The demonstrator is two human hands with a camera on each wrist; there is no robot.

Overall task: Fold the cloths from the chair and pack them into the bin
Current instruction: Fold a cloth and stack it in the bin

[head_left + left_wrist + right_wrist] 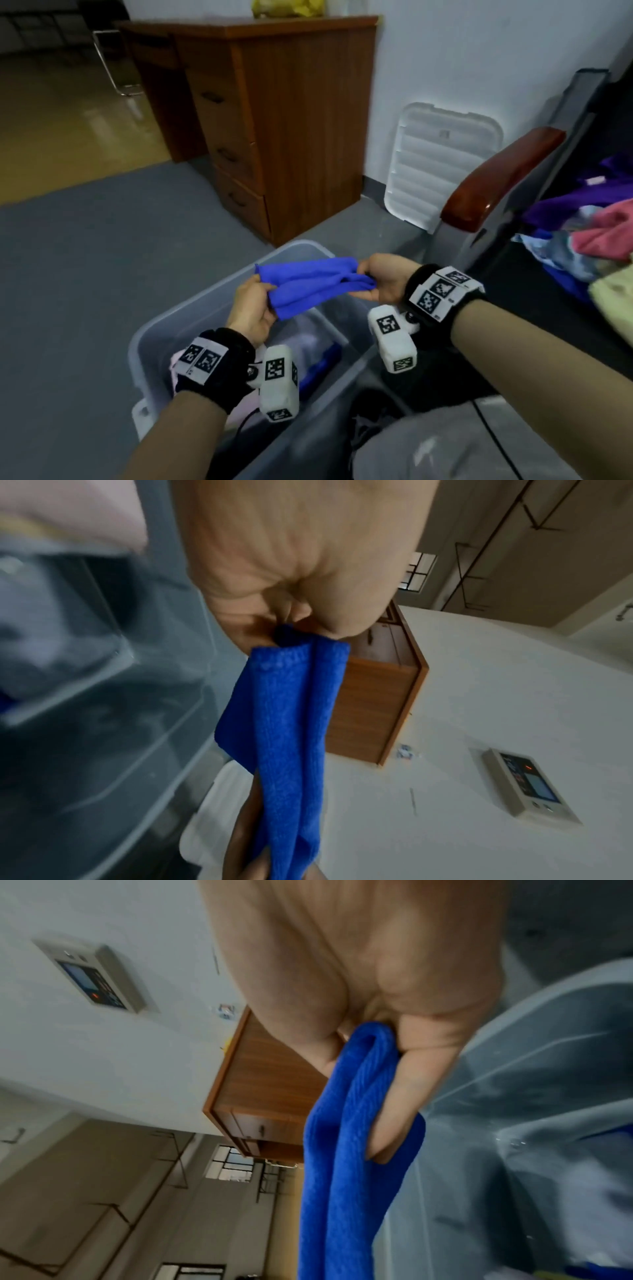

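A folded blue cloth hangs stretched between both hands above the translucent grey bin. My left hand grips its left end, and the right hand pinches its right end. The left wrist view shows the blue cloth running away from my left hand. Seen from the right wrist, the blue cloth is clamped between the thumb and fingers of my right hand. Folded pale and blue cloths lie inside the bin. More cloths, purple, pink and pale, are piled on the chair at the right.
A wooden desk with drawers stands behind the bin. The bin's white lid leans against the wall. The chair's red-brown armrest is just right of my right hand. My grey trouser leg is at the bottom.
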